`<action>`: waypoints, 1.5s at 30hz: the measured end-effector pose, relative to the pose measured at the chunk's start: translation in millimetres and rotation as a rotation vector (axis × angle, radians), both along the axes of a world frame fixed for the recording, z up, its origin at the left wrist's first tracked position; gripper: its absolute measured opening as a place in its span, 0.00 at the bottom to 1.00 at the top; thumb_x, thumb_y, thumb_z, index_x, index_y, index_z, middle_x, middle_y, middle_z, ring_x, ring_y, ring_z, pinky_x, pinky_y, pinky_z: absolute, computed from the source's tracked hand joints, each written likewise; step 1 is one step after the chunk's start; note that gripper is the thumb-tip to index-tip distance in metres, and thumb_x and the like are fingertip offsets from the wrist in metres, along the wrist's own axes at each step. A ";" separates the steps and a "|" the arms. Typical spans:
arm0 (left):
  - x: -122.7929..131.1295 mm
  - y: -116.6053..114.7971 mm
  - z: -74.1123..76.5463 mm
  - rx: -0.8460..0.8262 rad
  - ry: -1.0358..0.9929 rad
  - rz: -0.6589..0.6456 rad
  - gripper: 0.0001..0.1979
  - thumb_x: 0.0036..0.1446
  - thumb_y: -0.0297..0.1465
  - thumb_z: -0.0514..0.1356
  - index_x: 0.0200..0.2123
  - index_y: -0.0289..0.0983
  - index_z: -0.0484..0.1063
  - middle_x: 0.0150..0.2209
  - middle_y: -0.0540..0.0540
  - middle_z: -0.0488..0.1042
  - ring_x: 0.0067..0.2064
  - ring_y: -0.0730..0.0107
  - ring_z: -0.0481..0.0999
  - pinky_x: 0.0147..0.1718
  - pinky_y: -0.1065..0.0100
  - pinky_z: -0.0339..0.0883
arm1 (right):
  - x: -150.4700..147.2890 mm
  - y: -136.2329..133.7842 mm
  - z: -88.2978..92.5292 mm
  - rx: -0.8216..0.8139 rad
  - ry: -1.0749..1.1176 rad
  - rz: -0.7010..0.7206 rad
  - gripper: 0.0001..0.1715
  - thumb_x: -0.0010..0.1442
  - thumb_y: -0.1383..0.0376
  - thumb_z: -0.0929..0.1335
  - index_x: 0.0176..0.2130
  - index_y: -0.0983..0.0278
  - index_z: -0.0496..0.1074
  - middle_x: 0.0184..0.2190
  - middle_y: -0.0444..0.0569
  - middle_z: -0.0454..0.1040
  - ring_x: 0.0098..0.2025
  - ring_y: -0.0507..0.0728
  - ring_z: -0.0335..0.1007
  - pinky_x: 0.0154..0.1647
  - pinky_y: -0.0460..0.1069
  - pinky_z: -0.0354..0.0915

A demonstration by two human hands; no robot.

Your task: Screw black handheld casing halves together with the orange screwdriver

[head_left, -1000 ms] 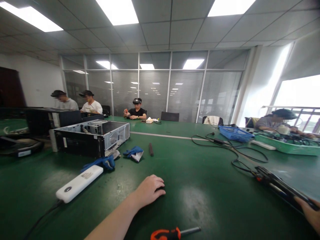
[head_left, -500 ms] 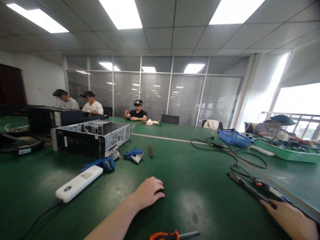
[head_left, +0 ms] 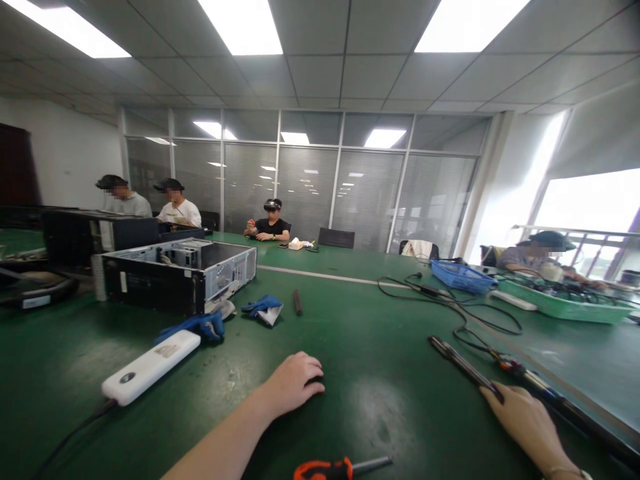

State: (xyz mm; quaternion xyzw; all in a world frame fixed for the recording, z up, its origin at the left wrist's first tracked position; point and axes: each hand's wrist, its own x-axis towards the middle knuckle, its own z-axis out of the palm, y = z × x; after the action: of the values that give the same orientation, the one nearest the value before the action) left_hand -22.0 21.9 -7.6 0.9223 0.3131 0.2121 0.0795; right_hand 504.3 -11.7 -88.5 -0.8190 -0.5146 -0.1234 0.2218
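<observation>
**Both hands down on the green table, one at a dark rod, one over a small dark thing**

The right hand (head_left: 525, 421) lies low at the right, its fingertips (head_left: 493, 395) touching the near end of a long thin dark rod (head_left: 460, 363). The rod lies flat on the green table (head_left: 400, 400) and runs away from the hand toward the upper left. Whether the fingers close around the rod or only rest on it cannot be told.

The left hand (head_left: 293, 383) rests palm down near the middle of the table, fingers loosely bent. Under its fingertips a small dark thing (head_left: 316, 381) shows only as a sliver, so what it is and whether the hand grips it cannot be told.

Just beside the rod, to its right, a second long tool with a red band (head_left: 507, 365) runs off toward the right edge. Black cables (head_left: 465, 313) loop on the table beyond both. Near the bottom edge, between the two forearms, lies a screwdriver (head_left: 325, 469) with an orange handle, its shaft pointing right.

Left of the left hand and apart from it is a white power strip (head_left: 150, 365), with a blue glove (head_left: 200, 327) at its far end. A second blue glove (head_left: 263, 308) and a short dark cylinder (head_left: 297, 301) lie farther back. An open computer case (head_left: 180, 267) stands behind them. At the right are a blue basket (head_left: 460, 275) and a green tray (head_left: 560, 303). Other people sit along the far sides of the table.
</observation>
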 end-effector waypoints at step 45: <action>-7.2 -9.6 18.7 -0.364 0.061 0.000 0.26 0.39 0.50 0.69 0.40 0.40 0.76 0.37 0.49 0.73 0.36 0.65 0.72 0.31 0.73 0.63 | -174.5 0.2 67.0 -0.020 0.157 0.687 0.29 0.59 0.49 0.62 0.49 0.64 0.73 0.44 0.56 0.72 0.46 0.63 0.69 0.51 0.55 0.64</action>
State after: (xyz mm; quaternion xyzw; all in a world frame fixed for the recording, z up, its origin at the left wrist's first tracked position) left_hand -29.1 12.3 11.1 0.8987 0.3486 0.1237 0.2356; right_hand 329.8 -11.5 -21.5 -0.6073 -0.7425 0.0268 0.2813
